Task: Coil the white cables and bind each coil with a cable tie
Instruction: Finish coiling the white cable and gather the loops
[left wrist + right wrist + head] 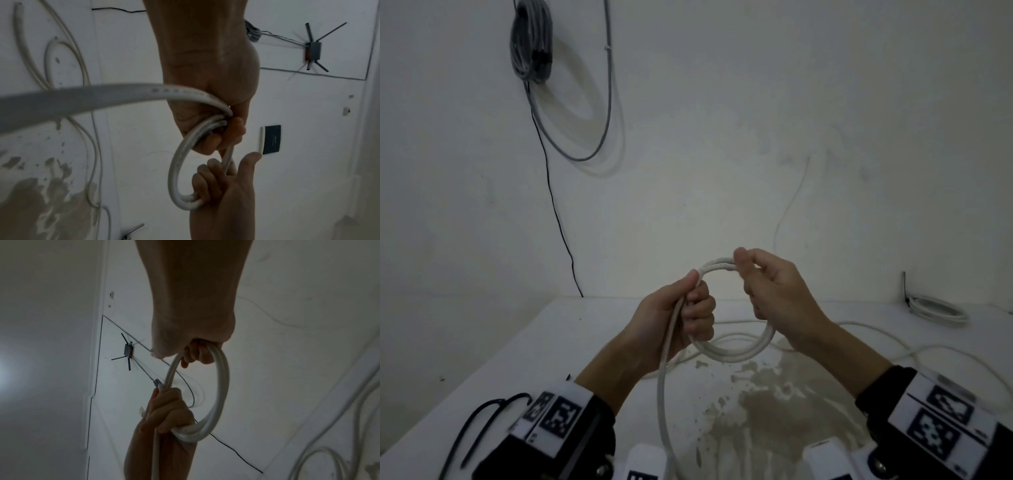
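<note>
A white cable coil (732, 354) of a few loops hangs between both hands above the white table (544, 346). My left hand (697, 317) grips the coil's left side, fingers curled round the strands. My right hand (748, 274) holds the coil's top right, with fingers curled round it. In the left wrist view the left hand (218, 131) clutches the coil (176, 170) and the right hand (207, 183) hooks its far side. A loose strand (664, 394) runs from the left hand down toward me. In the right wrist view both hands hold the coil (223, 394).
A black cable tie (482, 421) lies at the table's near left. A finished white coil (938, 310) with a black tie sits at the far right. Loose white cable (893, 342) trails across the right of the table. A grey cable bundle (530, 44) hangs on the wall.
</note>
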`<state>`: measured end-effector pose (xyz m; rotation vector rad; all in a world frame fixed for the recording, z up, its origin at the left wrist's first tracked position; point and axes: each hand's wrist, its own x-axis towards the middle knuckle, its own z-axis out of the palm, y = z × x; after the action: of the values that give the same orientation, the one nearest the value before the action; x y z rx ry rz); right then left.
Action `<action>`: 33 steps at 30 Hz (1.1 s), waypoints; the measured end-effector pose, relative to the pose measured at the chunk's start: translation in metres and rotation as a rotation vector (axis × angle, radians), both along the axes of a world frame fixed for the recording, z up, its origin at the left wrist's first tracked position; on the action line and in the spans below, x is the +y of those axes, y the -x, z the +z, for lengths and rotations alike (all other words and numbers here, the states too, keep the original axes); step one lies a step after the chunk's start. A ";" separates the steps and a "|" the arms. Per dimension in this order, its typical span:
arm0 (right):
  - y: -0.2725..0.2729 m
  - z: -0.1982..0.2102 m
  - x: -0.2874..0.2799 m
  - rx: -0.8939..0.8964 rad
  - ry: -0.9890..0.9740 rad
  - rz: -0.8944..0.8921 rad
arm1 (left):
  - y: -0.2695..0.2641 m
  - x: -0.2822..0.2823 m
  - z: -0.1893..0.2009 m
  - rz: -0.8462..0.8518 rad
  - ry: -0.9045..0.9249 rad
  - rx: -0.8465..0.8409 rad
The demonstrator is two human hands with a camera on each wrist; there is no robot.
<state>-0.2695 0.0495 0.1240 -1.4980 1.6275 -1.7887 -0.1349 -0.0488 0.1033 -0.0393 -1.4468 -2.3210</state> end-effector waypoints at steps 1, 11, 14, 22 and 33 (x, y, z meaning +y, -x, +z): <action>0.001 0.001 0.001 0.054 -0.009 0.020 | 0.000 0.000 0.001 0.030 0.021 -0.015; -0.004 -0.005 -0.009 0.530 -0.080 -0.306 | 0.003 0.010 0.010 0.485 0.449 -0.167; -0.008 -0.008 -0.009 0.282 -0.070 -0.173 | 0.005 0.012 0.008 0.607 0.476 -0.099; -0.018 -0.051 -0.001 0.107 -0.578 0.303 | 0.005 0.006 0.020 0.776 0.326 0.125; 0.034 -0.035 0.014 1.093 -0.702 0.021 | -0.037 -0.025 0.015 0.563 0.299 -0.035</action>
<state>-0.3032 0.0630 0.0890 -2.1546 2.2660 -0.1373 -0.0976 -0.0737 0.1186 0.2890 -1.5640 -1.6547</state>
